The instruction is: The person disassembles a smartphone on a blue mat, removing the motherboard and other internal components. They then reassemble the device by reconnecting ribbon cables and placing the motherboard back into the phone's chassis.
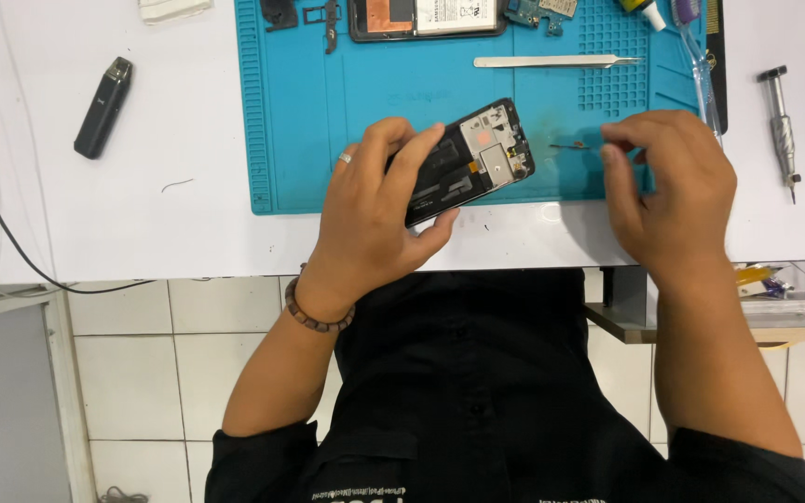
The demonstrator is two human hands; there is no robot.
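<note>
My left hand (375, 200) grips an opened black phone frame (477, 154), its bare inner side up and its top end pointing to the upper right over the blue work mat (300, 121). My right hand (668, 191) hovers just right of the phone with its fingertips pinched together. A small thin dark part (570, 145) lies on the mat between the phone and those fingertips; whether the fingers touch it I cannot tell.
Metal tweezers (556, 61) lie on the mat above the phone. Another opened phone with its battery (426, 19) and small parts sit at the mat's far edge. A screwdriver (782, 130) lies right, a dark slim device (102, 107) left, a black cable (2, 224) crosses the white table.
</note>
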